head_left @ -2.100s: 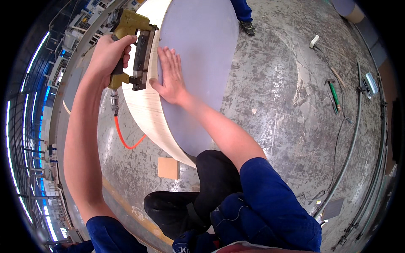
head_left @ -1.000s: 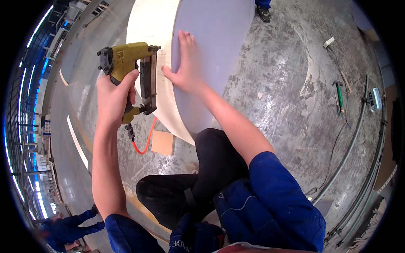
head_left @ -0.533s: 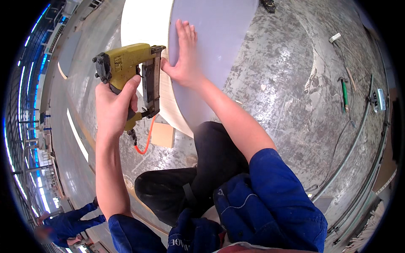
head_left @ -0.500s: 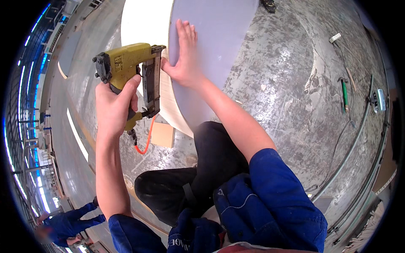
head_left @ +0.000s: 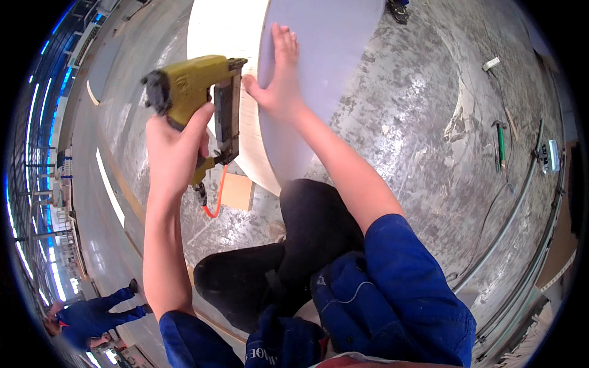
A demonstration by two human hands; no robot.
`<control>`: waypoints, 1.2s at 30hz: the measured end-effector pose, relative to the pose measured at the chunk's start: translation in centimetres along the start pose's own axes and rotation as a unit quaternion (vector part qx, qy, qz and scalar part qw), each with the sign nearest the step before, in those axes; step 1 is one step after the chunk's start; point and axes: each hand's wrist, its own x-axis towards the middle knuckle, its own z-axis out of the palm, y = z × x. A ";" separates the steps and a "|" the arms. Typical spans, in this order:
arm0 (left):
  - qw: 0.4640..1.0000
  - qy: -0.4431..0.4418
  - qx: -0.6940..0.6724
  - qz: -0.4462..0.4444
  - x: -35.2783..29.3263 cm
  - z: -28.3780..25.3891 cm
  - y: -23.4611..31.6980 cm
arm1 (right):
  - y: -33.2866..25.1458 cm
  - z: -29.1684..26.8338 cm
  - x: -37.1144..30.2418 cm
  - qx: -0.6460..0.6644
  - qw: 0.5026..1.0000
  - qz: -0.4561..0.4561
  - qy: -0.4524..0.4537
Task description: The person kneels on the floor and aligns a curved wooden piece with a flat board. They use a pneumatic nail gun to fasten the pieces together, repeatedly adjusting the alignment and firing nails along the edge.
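My left hand (head_left: 175, 144) is closed around the grip of a yellow and black nail gun (head_left: 190, 83), thumb high on the handle. The gun's nose lies beside the curved rim between a pale wooden strip (head_left: 245, 116) and a smooth grey-lavender panel (head_left: 325, 55); whether it touches cannot be seen clearly. An orange air hose (head_left: 219, 199) hangs from a metal fitting at the gun's lower end. My right hand (head_left: 283, 92) rests open on the panel near that rim, fingers pointing away from me and thumb out toward the gun's nose.
A flat wooden block (head_left: 237, 191) lies on the worn grey floor beneath the hose. Off to the right are a green-handled hammer (head_left: 501, 144), cables and a long pipe (head_left: 521, 211). A dark shoe (head_left: 399, 11) shows beyond the panel; another person (head_left: 92, 319) is at lower left.
The nail gun and both hands have moved slightly right and up in the picture. The panel and wooden strip have also shifted right. My grip on the gun looks the same.
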 end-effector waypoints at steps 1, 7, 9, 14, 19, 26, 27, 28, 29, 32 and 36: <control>1.000 0.011 -0.013 -0.011 -0.7 -0.4 -0.5 | 0.2 0.0 -0.2 -0.006 1.000 0.006 -0.004; 0.998 0.024 -0.015 -0.050 -4.3 -2.6 -6.0 | 0.5 0.0 -0.6 -0.056 0.998 0.009 0.017; 0.997 0.031 -0.045 -0.054 -5.2 -2.4 -7.9 | 1.4 0.2 -1.4 -0.056 0.998 -0.007 0.006; 0.992 0.019 -0.117 -0.048 -6.5 -1.0 -12.6 | -0.2 -1.0 -5.9 -0.065 0.994 -0.007 -0.085; 0.985 -0.011 -0.173 -0.020 -7.2 0.7 -15.5 | -1.0 -1.8 -10.8 -0.075 0.984 0.061 -0.151; 0.978 -0.006 -0.200 0.064 -8.0 3.0 -19.0 | -2.1 -1.5 -13.9 -0.099 0.969 0.139 -0.181; 0.972 -0.012 -0.226 0.069 -7.8 3.3 -19.4 | -1.7 -1.3 -14.5 -0.087 0.976 0.116 -0.161; 0.966 -0.015 -0.247 0.070 -7.7 3.2 -19.9 | -1.3 -0.8 -15.5 -0.069 0.983 0.093 -0.143; 0.961 -0.018 -0.266 0.069 -7.8 3.3 -20.4 | -0.9 -0.4 -16.7 -0.048 0.989 0.072 -0.124; 0.964 -0.026 -0.253 0.076 -8.0 4.5 -20.3 | -0.7 -0.3 -19.3 -0.082 0.993 0.042 -0.074; 0.966 -0.036 -0.245 0.072 -8.3 5.4 -20.7 | -1.1 1.0 -21.5 -0.059 0.997 0.049 0.020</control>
